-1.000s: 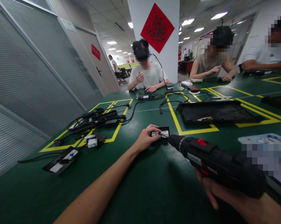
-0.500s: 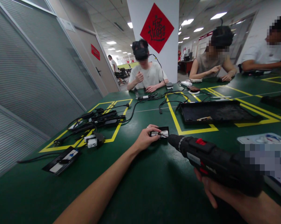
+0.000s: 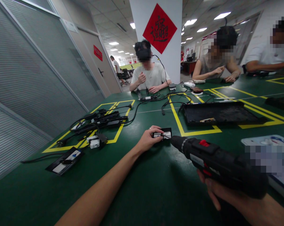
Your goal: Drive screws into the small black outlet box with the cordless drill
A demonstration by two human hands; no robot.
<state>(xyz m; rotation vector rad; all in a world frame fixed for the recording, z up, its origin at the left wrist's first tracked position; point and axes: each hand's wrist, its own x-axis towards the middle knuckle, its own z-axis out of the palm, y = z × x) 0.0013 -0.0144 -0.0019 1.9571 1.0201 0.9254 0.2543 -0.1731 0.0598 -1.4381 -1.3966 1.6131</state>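
Note:
My left hand (image 3: 150, 138) grips a small black case with white parts inside (image 3: 167, 134), fingers over its left side, on the green table. My right hand (image 3: 224, 193) is wrapped round the handle of a black cordless drill (image 3: 208, 158) with red switches. The drill points left, its bit reaching the white parts in the case beside my left fingertips. How the tip meets the case is too small to make out. To the left lies a similar open black case with a white inside and a cord (image 3: 66, 161).
Several black adapters and cables (image 3: 106, 119) lie left within yellow tape, near a white plug block (image 3: 94, 142). A shallow black tray (image 3: 223, 113) sits back right. A pale box (image 3: 269, 141) is beside the drill. Co-workers (image 3: 149, 73) sit across the table.
The whole view shifts slightly to the right. My hands, the drill and the case keep their places relative to one another.

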